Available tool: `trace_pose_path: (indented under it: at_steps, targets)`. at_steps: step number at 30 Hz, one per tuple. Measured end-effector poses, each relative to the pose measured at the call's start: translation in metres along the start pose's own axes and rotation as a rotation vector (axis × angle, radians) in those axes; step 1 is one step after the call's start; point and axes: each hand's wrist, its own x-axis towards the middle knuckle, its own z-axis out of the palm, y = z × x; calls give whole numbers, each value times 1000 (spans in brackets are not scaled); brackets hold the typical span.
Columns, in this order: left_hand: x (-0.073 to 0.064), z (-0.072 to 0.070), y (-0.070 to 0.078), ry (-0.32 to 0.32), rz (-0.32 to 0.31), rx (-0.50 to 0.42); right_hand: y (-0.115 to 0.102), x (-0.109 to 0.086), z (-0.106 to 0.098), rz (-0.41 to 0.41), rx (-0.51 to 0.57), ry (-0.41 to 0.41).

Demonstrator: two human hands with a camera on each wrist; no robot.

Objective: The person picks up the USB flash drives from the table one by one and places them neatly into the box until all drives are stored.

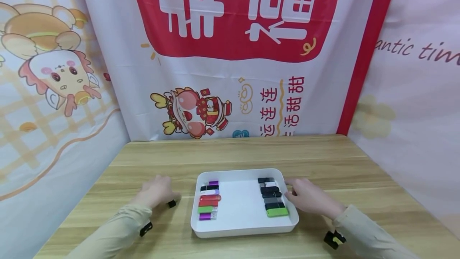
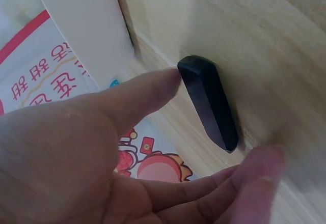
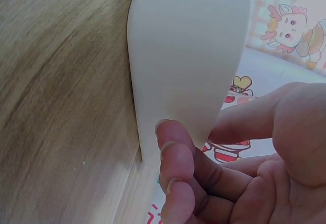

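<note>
A white tray (image 1: 244, 233) stands on the table with a row of USB sticks along each short side. The left row holds purple, black, pale, red and green sticks (image 1: 206, 209); the right row is mostly black, with a green stick (image 1: 277, 212) nearest me. Left of the tray, a black USB stick (image 2: 209, 102) lies on the wood. My left hand (image 1: 158, 191) is around it, thumb at one end and fingertips near the other, without a visible firm pinch. My right hand (image 1: 310, 197) holds the tray's right wall, curled fingertips on the outer face and thumb at the rim.
The wooden table (image 1: 230, 153) reaches back to a printed cloth (image 1: 233, 71) hanging behind it. More printed cloth hangs at the left (image 1: 54, 91) and right (image 1: 413, 111). Small black devices sit at both wrists.
</note>
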Motion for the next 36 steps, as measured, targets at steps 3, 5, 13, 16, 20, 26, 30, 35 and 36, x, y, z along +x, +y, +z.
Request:
trace_pose_path:
  at_steps: [3, 5, 13, 16, 20, 26, 30, 35, 36]
  targets:
    - [-1, 0, -1, -12, 8, 9, 0, 0, 0, 0, -1, 5]
    - [-2, -1, -1, -18, 11, 12, 0, 0, 1, 1, -4, 8]
    - [-2, -1, -4, -37, 24, -38, 2, -1, 1, 9, -2, 4]
    - [-1, -3, -4, -45, 37, -42, 2, -1, 1, 9, -4, 5]
    - [0, -5, -3, -66, 38, -48, 1, -1, 0, 9, -4, 8]
    - [1, -8, -2, -87, 45, -52, 0, -1, 0, 12, -1, 7]
    - [2, -9, -3, -96, 35, -60, 0, -1, 1, 16, 4, 4]
    - [3, -10, -4, -105, 24, -75, 0, -1, 1, 11, 9, 8]
    - [4, -10, -4, -106, 25, -77, 1, -1, 1, 11, 9, 8]
